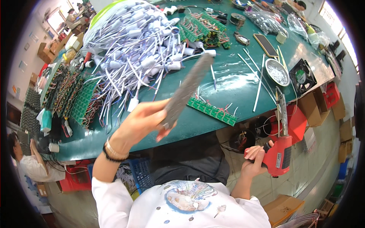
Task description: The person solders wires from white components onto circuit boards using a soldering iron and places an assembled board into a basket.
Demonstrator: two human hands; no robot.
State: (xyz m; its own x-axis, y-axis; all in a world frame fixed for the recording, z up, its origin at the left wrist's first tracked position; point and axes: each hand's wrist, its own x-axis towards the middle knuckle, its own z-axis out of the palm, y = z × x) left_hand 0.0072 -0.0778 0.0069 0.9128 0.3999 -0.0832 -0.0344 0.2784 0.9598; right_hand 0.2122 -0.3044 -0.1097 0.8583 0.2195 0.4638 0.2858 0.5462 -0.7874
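My left hand [142,119] is closed on one end of a long, dark grey flat strip [188,89], raised at a slant above the table; motion blurs its surface. Past the table's front edge, my right hand [255,161] grips a red soldering gun [279,157], its metal barrel and tip pointing away from me. Between the two hands a green circuit board strip [213,111] with short wires lies near the table edge. Next to the gun's tip sits a round dish [277,72] of silvery material.
White-cased parts with leads [140,45] are heaped at the back left, beside wired green boards [201,26]. More boards [64,93] stand at the left. A black fan [302,77], thin white sticks [259,85] and a phone-like slab [265,45] lie right. Another person [36,161] sits far left.
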